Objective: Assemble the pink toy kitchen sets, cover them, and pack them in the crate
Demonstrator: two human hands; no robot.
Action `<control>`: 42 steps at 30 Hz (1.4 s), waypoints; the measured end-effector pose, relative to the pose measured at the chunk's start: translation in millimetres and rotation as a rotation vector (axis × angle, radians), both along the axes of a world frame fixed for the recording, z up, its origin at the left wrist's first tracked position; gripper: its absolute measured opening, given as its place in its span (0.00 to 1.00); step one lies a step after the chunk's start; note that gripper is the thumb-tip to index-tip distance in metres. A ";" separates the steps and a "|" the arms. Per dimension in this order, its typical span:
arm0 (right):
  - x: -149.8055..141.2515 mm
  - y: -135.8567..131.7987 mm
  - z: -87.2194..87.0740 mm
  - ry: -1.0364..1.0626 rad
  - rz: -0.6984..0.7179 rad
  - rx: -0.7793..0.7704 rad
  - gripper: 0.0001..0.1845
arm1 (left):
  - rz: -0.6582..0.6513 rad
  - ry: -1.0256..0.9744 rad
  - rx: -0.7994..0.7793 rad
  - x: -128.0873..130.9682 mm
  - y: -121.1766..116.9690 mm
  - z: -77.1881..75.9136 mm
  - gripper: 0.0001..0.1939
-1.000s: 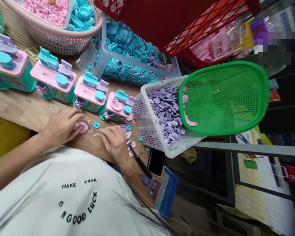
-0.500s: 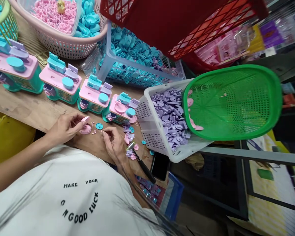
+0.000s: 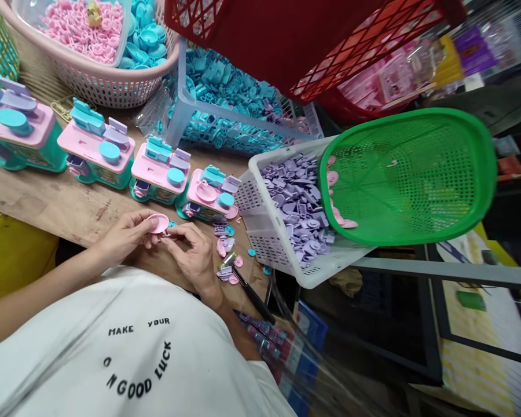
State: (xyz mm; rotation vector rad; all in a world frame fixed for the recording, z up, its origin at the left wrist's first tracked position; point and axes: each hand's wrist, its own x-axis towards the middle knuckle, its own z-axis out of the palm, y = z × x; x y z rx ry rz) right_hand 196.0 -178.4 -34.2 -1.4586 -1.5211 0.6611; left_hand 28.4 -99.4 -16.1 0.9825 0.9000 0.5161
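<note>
My left hand (image 3: 128, 236) is closed on a pink oval dish-like piece (image 3: 158, 223), holding it tilted by its edge above the table. Close beside it, my right hand (image 3: 191, 253) has its thumb and index finger pinched together at the dish's lower edge. A tiny pink part seems to be at those fingertips, too small to make out fully. Behind the fingers a blue wheel-like disc (image 3: 172, 224) is partly hidden. Just beyond my hands stands a small toy kitchen counter (image 3: 206, 194) with a pink top and teal base.
More toy counters (image 3: 158, 168) line up leftward. Right of my hand lie a black-handled hammer (image 3: 254, 295) and loose purple, pink and blue pieces (image 3: 223, 244). A white crate (image 3: 260, 168) holds purple parts, with a green basket (image 3: 417, 231) tilted on it. Blue parts fill a crate (image 3: 243, 128) behind.
My right hand has moved left to meet my left hand. The pink dish now shows tilted up in my left hand, and the view has shifted slightly.
</note>
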 end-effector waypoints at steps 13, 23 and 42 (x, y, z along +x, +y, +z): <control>-1.2 6.9 10.9 -0.205 -0.024 0.206 0.08 | -0.043 0.332 0.481 2.4 -3.9 -0.5 0.16; -4.7 6.4 4.7 -0.283 -0.006 0.246 0.09 | -0.062 0.451 0.691 3.6 -7.5 -4.5 0.12; -19.3 22.4 11.7 -0.416 0.034 0.440 0.10 | 0.030 0.346 0.396 -15.2 12.8 9.6 0.15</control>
